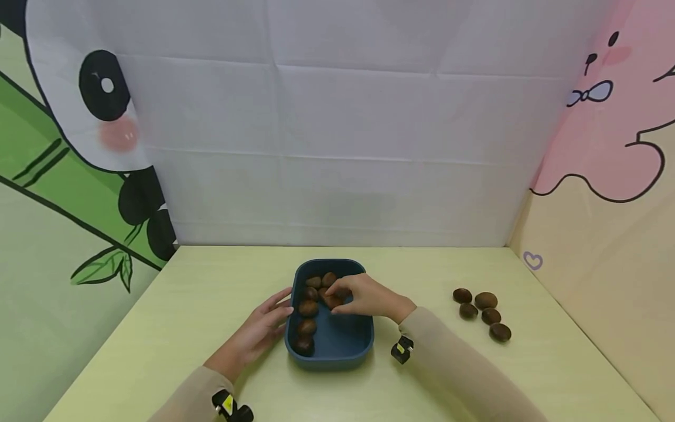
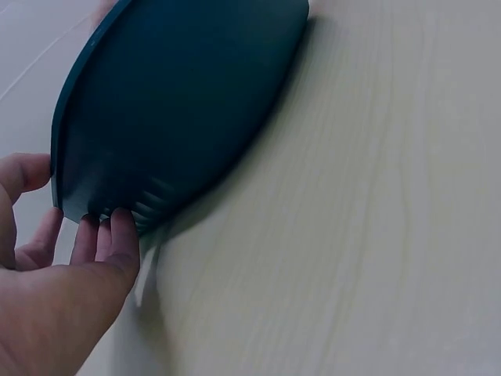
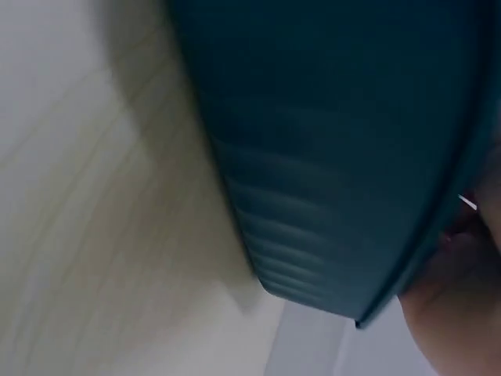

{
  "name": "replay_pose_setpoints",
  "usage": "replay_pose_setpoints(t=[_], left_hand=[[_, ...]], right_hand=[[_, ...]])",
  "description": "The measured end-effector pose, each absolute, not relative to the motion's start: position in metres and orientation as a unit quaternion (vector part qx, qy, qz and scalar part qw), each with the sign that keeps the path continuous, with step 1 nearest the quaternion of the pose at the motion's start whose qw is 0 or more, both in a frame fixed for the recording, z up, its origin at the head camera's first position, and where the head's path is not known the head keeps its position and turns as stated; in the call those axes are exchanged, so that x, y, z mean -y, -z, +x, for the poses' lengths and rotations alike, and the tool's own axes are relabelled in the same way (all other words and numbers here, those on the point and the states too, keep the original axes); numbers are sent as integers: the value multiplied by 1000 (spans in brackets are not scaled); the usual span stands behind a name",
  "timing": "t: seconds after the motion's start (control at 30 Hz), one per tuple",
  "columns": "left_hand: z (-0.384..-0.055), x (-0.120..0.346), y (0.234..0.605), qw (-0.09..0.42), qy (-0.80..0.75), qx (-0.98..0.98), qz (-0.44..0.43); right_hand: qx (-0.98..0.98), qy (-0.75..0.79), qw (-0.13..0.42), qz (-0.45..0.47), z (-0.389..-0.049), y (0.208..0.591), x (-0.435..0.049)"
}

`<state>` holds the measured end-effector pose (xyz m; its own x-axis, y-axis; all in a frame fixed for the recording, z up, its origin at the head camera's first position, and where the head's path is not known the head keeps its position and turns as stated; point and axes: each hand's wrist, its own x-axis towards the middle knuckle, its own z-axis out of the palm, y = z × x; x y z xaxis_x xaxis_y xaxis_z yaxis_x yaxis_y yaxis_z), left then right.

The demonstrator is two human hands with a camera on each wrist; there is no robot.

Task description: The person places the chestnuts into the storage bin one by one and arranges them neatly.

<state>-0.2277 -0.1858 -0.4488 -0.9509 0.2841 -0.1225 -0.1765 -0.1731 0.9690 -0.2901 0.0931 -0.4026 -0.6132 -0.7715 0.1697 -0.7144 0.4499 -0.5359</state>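
Five nuts [image 1: 491,316] are sitting at the box's [image 1: 337,340] three o'clock. We're seeing the left hand [image 1: 269,321] resting unclenched against its nine o'clock wall, the right hand [image 1: 367,296] pinching a nut [image 1: 330,300] inside; we're suspecting a loose pinch could let it slip.

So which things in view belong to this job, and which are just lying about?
Part of the job:
blue box
brown nuts inside it
left hand, touching the box
right hand, apparently pinching a nut
five loose nuts on the table, probably

Just there, apparently:
white sheet
wall paintings
wrist cameras
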Motion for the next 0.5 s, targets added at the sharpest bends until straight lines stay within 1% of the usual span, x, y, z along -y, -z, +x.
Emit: replay_pose_setpoints(t=[0.2,0.5], left_hand=[[-228,185,449,157,-765,-623,52],[-227,186,448,152,-767,-621,47]], right_hand=[[-872,219,12,-437,-290,411,-80],[-906,140,-16,-399,-285,418,-69]])
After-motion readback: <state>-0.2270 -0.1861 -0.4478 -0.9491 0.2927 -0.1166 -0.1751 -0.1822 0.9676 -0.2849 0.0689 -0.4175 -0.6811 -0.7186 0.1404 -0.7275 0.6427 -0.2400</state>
